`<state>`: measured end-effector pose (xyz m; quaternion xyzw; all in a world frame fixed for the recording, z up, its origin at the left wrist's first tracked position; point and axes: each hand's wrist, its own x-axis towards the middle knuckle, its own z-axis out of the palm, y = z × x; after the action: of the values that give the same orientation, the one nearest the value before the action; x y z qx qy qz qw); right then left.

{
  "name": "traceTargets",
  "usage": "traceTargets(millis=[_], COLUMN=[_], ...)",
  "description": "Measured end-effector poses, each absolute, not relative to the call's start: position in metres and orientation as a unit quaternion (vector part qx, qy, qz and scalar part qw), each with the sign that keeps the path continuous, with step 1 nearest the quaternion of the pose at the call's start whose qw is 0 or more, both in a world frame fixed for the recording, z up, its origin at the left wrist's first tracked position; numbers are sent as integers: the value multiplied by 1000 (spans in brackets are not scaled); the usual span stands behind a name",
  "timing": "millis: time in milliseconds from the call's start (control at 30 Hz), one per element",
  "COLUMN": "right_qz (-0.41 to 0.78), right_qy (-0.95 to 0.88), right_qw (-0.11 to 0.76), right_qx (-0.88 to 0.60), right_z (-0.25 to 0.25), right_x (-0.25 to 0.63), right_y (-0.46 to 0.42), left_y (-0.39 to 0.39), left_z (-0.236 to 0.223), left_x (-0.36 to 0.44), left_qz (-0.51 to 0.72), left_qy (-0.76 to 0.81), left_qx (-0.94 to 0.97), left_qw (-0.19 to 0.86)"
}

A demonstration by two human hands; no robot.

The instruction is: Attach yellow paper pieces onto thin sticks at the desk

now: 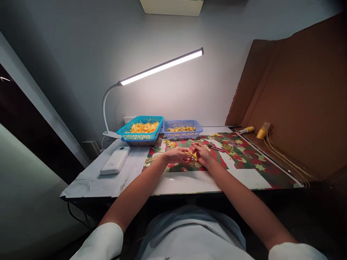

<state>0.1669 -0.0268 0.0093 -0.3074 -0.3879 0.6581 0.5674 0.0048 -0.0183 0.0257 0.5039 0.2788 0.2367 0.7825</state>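
Note:
Over the front middle of the table, my left hand (178, 155) and my right hand (203, 155) meet with their fingers pinched. Between them is a small yellow ribbon bow (195, 156), which both sets of fingertips grip. Part of the bow is hidden by the fingers. A few more yellow bows (169, 143) lie just beyond my left hand. To the right of my right hand rests a slim pink and black tool (216, 148), its kind unclear. Thin gold strands (229, 148) are scattered beside it.
A teal basket (121, 134) of yellow ribbon pieces and a blue basket (199, 133) of gold-yellow pieces stand at the back. A lamp (162, 66) arches above. On the left lies a white power bank (115, 160). Cardboard (292, 94) and yellow spools (261, 133) are at right.

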Motion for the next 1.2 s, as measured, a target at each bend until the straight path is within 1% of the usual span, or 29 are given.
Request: traceTargets(millis=[67, 133, 333, 500, 600, 767, 867, 1000, 1067, 1200], right_qz=[652, 643, 590, 465, 375, 222, 142, 111, 110, 141], right_qy=[-401, -410, -437, -465, -515, -603, -652, -728, -739, -698], right_qw=[566, 569, 601, 670, 689, 665, 636, 573, 555, 573], right_qx=[-306, -307, -316, -344, -345, -380, -389, -360, -365, -406], right_z=[6, 3, 3, 11, 14, 19, 22, 23, 21, 13], right_x=[161, 155, 155, 171, 175, 175, 177, 178, 178, 176], right_y=[-25, -22, -15, -21, -31, -45, -50, -52, -50, -43], left_y=[-20, -21, -23, -13, -6, -7, -10, -10, -10, -11], left_z=[22, 19, 19, 20, 17, 20, 22, 23, 24, 26], left_x=[8, 12, 20, 21, 19, 20, 22, 22, 22, 22], left_qz=[235, 260, 312, 401, 432, 458, 477, 496, 499, 505], left_qy=[288, 292, 296, 335, 359, 373, 373, 367, 365, 363], left_qx=[489, 472, 469, 457, 436, 405, 385, 360, 350, 339], left_qw=[789, 790, 772, 720, 703, 698, 696, 700, 704, 707])
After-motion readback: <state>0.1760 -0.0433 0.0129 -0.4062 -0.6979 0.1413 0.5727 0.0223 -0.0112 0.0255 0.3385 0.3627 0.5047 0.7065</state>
